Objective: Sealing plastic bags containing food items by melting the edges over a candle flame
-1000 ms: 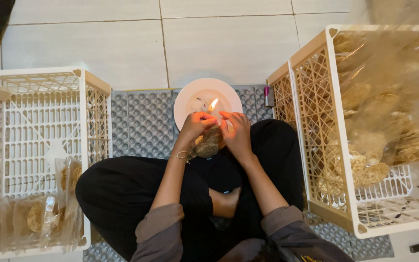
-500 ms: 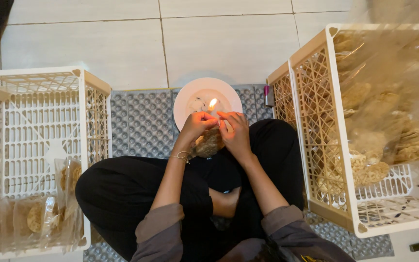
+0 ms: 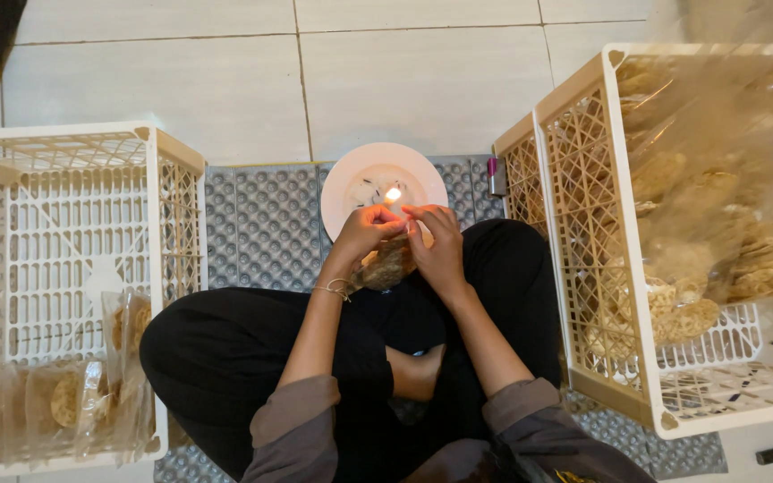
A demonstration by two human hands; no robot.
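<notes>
Pinched between the left hand (image 3: 364, 230) and right hand (image 3: 437, 248), one cracker packet (image 3: 386, 262) is held at the candle flame (image 3: 393, 193); few sealed packets (image 3: 55, 398) are crated, many crackers (image 3: 691, 259) remain.

1. Clear plastic packet of brown round crackers (image 3: 385, 266): held between the left hand (image 3: 364, 229) and right hand (image 3: 436, 246), above the lap, tilted, its top edge pinched up by the fingertips.
2. Candle flame (image 3: 393, 193): small, yellow-orange, lit, just beyond the packet's pinched top edge.
3. White round plate (image 3: 346, 183): lies flat on the grey dimpled mat, flame over its middle, near edge hidden by the hands.
</notes>
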